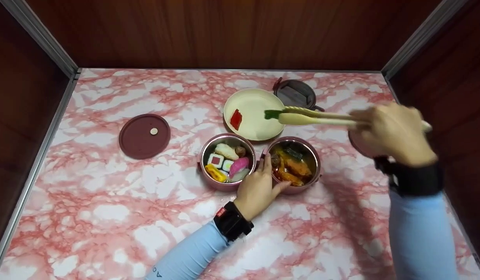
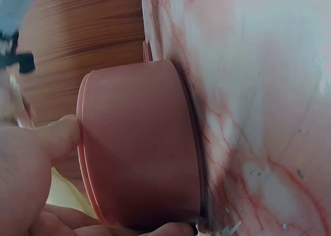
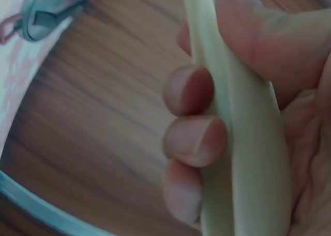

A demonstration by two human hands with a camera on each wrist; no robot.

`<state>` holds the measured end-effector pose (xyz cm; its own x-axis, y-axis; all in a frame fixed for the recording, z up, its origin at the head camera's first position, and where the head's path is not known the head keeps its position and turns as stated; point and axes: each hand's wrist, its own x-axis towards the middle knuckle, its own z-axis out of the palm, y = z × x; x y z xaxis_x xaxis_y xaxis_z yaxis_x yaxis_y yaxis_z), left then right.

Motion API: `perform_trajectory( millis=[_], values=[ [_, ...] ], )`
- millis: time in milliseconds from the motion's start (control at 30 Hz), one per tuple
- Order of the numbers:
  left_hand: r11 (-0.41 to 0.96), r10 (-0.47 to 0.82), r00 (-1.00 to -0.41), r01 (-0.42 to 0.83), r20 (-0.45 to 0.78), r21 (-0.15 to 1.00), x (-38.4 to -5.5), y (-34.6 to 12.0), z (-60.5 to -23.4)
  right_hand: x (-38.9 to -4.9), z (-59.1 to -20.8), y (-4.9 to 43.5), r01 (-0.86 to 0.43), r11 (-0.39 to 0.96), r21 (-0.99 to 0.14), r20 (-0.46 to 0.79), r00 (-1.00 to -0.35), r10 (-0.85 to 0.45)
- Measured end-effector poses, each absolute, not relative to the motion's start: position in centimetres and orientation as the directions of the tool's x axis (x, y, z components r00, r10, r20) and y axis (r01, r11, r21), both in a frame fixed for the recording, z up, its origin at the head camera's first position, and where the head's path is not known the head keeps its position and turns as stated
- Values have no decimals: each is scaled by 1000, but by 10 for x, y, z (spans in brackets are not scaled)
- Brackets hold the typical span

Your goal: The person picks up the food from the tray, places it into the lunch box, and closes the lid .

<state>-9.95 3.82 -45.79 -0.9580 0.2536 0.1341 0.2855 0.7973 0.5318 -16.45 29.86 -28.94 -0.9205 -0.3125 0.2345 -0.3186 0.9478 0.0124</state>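
Note:
My right hand (image 1: 393,130) grips cream tongs (image 1: 321,118), its fingers wrapped round their arms in the right wrist view. A dark green piece of food (image 1: 271,114) is at the tongs' tips, over a cream plate (image 1: 253,132) that also bears a red piece (image 1: 235,119). My left hand (image 1: 259,190) holds the right-hand pink lunch container (image 2: 139,143), thumb at its rim and fingers along its side. That container has orange-brown food (image 1: 296,167) and a dark piece inside. Left of it, a matching container (image 1: 220,187) holds sushi-like pieces (image 1: 224,151).
A dark red round lid (image 1: 141,138) with a pale knob lies on the left. Behind the plate sits a grey clip-sided lid (image 1: 294,93); another dark red disc (image 1: 360,146) is partly hidden under my right hand. Wood-grain panels (image 1: 240,35) enclose the marbled table (image 1: 107,233).

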Motion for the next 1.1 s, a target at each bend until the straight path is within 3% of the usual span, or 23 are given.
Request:
perform_trajectory(
  millis=[200,400,767,1100],
  values=[
    [797,260,-955,294,140,527,-100,37,-458,-119,-296,325,-263,965,12,229,-939,-259],
    [804,263,-955,294,134,516,-100,37,-457,-97,-312,331,-245,969,-2,198,-950,-240],
    [804,272,-952,304,140,511,-99,39,-458,-98,-342,315,-274,962,-24,185,-946,-265],
    [805,265,-956,291,126,516,-100,38,-458,-98,-338,319,-255,966,-42,178,-953,-244]
  ],
)
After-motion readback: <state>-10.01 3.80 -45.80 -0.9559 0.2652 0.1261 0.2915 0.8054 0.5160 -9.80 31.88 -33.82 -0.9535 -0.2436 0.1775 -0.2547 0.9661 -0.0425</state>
